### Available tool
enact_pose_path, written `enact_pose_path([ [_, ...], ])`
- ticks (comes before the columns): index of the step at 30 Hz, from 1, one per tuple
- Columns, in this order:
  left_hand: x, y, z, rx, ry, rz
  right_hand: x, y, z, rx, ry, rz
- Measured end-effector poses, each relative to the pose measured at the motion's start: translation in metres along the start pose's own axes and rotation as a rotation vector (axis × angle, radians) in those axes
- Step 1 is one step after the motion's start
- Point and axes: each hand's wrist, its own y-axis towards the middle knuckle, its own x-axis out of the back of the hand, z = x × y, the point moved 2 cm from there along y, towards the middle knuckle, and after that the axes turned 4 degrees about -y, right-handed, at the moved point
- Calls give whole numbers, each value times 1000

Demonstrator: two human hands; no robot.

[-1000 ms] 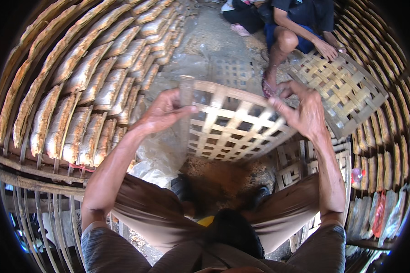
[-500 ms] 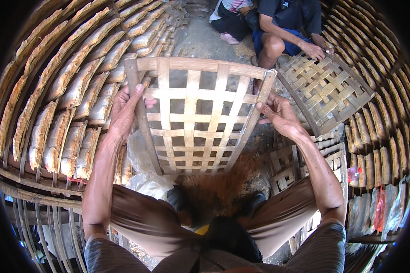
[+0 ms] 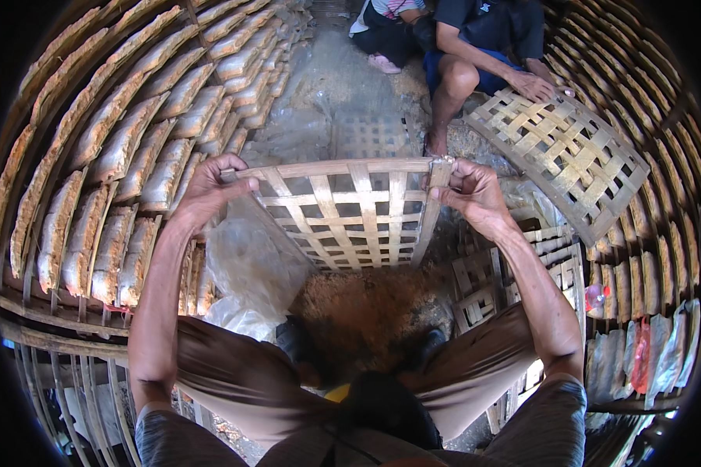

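Note:
Between my two hands is a woven bamboo tray (image 3: 329, 204) with a wooden frame and wide gaps in its weave. My left hand (image 3: 214, 188) grips its upper left corner, thumb over the frame. At the upper right corner, my right hand (image 3: 473, 193) pinches the frame between thumb and fingers. The tray tilts, its lower end hanging toward the ground in front of my feet. Brown crumbly material (image 3: 366, 303) lies on the ground just below that end.
Racks of crusted slabs rise at left (image 3: 125, 175) and right (image 3: 662, 156). Ahead on the right, a person (image 3: 487, 47) handles another woven tray (image 3: 565, 148); a second person (image 3: 389, 35) sits beside. Clear plastic sheeting (image 3: 257, 257) lies left of my tray. More woven frames (image 3: 475, 284) lean near my right knee.
The tray's upper edge has come down and toward me, so it lies flatter. My left hand has shifted from the side rail to the upper corner.

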Motion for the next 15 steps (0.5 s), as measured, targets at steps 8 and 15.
enact_pose_path([
  [8,-22,-17,-41,-77,170,70,-14,-17,34,46,-58,-51],
  [15,-10,-23,-54,-36,190,125,-17,-40,49,94,-199,-22],
])
